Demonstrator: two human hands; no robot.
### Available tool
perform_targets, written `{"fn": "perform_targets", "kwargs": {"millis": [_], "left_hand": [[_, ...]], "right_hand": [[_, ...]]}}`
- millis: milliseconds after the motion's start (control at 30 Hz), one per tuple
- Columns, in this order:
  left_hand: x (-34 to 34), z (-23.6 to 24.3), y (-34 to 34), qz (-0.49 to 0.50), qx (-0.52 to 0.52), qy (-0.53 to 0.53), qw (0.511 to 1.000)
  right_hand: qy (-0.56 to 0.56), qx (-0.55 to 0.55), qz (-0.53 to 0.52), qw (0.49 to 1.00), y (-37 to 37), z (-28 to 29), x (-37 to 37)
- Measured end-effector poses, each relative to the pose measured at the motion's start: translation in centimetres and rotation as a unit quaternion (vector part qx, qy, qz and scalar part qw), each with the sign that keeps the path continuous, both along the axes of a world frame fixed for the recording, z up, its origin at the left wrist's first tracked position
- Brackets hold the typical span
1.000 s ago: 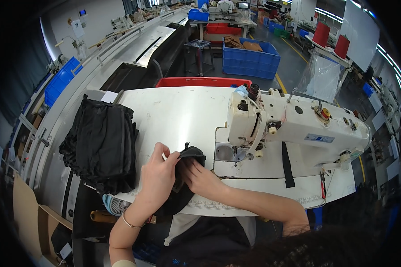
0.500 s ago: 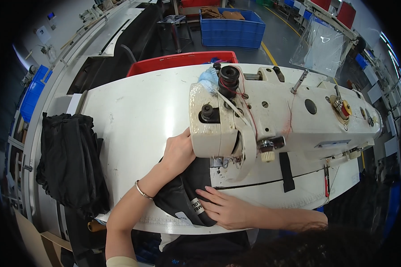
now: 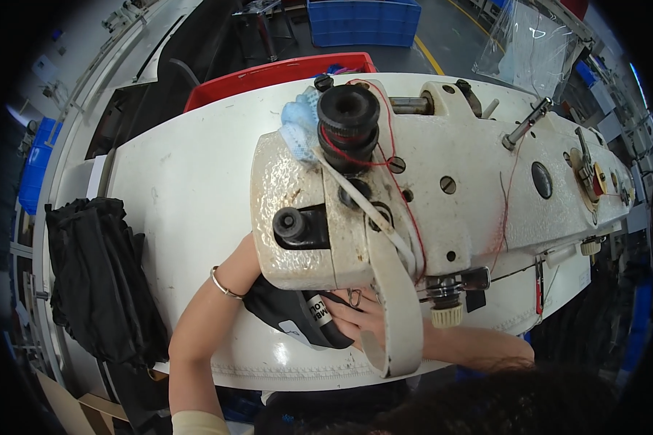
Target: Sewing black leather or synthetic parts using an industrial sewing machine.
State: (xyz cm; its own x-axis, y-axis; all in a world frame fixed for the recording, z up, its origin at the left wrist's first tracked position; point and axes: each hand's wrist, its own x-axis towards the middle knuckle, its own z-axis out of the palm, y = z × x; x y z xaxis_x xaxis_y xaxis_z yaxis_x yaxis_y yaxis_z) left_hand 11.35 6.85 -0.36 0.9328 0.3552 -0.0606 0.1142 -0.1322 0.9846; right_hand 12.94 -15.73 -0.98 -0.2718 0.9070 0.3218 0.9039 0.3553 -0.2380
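Note:
A black fabric piece (image 3: 279, 312) with a white printed label (image 3: 317, 309) lies on the table, partly under the head of a white sewing machine (image 3: 442, 210). My right hand (image 3: 355, 319) rests on the fabric beside the label, its visible fingers stretched out flat; the machine's curved metal arm hides part of that hand. From the left, my left hand (image 3: 248, 255) reaches in behind the machine head, with a bangle (image 3: 226, 284) on the wrist. Its fingers are hidden there. The needle area is also out of sight.
A stack of black fabric pieces (image 3: 101, 279) lies at the left of the white table (image 3: 189, 167). Red-handled tweezers or a similar slim tool (image 3: 539, 286) lies at the right. Beyond the table stand a red bin (image 3: 268, 76) and a blue crate (image 3: 363, 25).
My view has moved closer over the machine, which looks larger and now covers my left hand's fingers. My right hand stays on the fabric, its fingers still flat beside the label.

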Motion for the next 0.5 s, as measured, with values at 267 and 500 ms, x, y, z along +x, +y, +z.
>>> {"fn": "perform_targets", "kwargs": {"millis": [267,500], "left_hand": [[-7.1,3.1,3.2,-0.035,0.074,0.004,0.997],[-11.6,8.6,-4.0,0.025,0.348,-0.042,0.936]], "right_hand": [[0.322,-0.044,-0.166,0.931,-2.1,2.7,-0.5],[-0.052,0.088,-0.491,0.865,-4.3,0.2,12.3]]}}
